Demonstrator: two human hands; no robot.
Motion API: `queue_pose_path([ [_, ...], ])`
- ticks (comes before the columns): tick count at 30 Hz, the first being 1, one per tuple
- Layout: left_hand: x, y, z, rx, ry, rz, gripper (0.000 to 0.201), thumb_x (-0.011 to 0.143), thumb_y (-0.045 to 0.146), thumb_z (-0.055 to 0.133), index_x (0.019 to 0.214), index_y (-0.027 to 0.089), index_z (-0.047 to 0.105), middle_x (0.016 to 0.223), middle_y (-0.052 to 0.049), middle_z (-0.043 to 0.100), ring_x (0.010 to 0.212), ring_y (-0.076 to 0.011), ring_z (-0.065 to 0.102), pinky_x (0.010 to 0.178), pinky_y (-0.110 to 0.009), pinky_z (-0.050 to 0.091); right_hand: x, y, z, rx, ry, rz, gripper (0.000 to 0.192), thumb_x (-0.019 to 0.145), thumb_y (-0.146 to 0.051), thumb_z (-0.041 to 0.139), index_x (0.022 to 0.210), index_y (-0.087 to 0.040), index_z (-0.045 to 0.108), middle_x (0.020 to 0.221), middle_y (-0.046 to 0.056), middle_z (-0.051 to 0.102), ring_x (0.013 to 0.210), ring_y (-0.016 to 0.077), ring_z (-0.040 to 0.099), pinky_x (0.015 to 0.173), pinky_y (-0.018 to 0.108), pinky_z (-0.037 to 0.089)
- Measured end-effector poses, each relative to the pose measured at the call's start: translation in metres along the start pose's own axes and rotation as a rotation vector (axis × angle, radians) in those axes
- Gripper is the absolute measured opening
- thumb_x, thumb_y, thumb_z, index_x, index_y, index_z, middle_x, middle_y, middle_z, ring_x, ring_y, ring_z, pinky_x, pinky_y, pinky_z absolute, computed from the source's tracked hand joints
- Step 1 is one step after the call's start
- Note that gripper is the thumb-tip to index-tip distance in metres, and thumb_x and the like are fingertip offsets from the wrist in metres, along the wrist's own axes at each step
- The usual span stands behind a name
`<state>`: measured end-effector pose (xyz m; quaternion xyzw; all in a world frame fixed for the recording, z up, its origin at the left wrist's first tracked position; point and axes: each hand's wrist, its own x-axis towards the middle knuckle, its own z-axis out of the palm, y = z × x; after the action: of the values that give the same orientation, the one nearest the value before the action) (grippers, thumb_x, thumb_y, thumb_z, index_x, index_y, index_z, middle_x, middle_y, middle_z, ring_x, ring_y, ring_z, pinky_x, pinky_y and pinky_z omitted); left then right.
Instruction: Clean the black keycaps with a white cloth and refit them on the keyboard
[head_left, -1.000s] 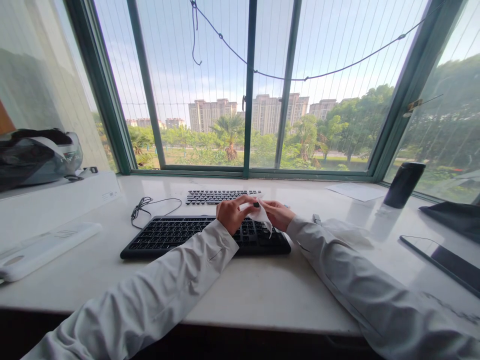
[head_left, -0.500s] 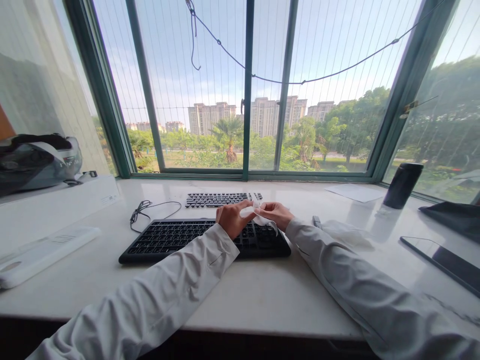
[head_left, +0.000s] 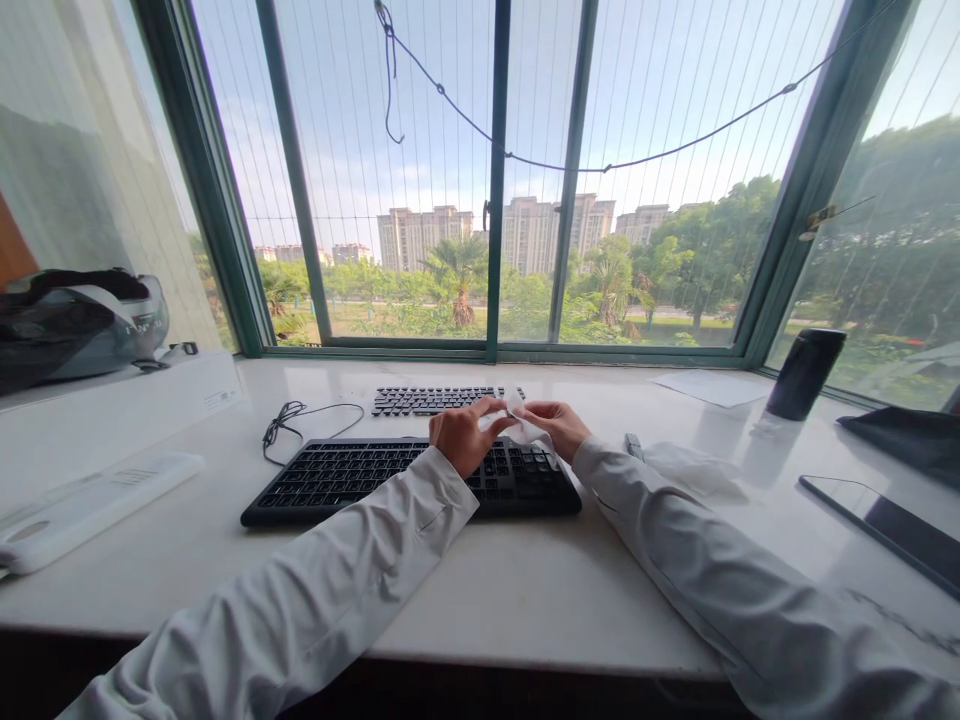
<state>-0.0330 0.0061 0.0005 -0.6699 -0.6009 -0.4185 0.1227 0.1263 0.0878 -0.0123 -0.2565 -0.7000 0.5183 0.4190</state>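
My left hand (head_left: 461, 442) is closed in a pinch over the keyboard, with a small dark piece, which looks like a keycap (head_left: 511, 412), at its fingertips. Pressed close beside it, my right hand (head_left: 561, 430) grips a thin white tissue (head_left: 529, 432) that wraps partly round the piece. Below both hands lies a black keyboard (head_left: 322, 485), bare of caps over most of its left and middle, with dark caps on the right-hand block. Behind it, loose keycaps (head_left: 427, 400) are laid out in rows on the white desk.
A coiled cable (head_left: 281, 430) lies left of the keyboard. To the right are a small dark object (head_left: 634, 445), a crumpled clear plastic bag (head_left: 697, 470), a phone-like dark slab (head_left: 885, 525), a paper sheet (head_left: 712, 385) and a black cylinder (head_left: 806, 375). A helmet-like item (head_left: 82, 325) rests on a white box (head_left: 202, 385).
Both hands stay in nearly the same place. The tissue has shifted between the fingers, and the small dark piece shows more clearly now.
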Motion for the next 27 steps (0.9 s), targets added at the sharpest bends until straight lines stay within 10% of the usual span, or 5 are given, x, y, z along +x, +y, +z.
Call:
queue_pose_path([
  [16,0.0006,-0.0047,0.0059,0.100,-0.025,0.018,0.037,0.077,0.061,0.049,0.097,0.036,0.066,0.087,0.005,0.072,0.079,-0.0205,0.067,0.067,-0.028,0.043,0.0041,0.0060,0.0006,0.042,0.073,-0.080,0.033,0.056,-0.040,0.077,0.062,-0.015,0.056,0.058,-0.003,0.056,0.052,0.0078,0.045,0.052,0.023,0.031],
  [27,-0.0014,-0.0091,0.0060,0.002,0.047,0.158,0.026,0.083,0.048,0.051,0.097,0.035,0.068,0.092,0.005,0.072,0.079,-0.0118,0.067,0.063,-0.020,0.043,0.0020,0.0027,0.0064,0.226,-0.053,0.161,0.034,0.062,-0.047,0.071,0.070,-0.016,0.061,0.067,-0.002,0.055,0.061,0.0076,0.046,0.059,0.022,0.035],
])
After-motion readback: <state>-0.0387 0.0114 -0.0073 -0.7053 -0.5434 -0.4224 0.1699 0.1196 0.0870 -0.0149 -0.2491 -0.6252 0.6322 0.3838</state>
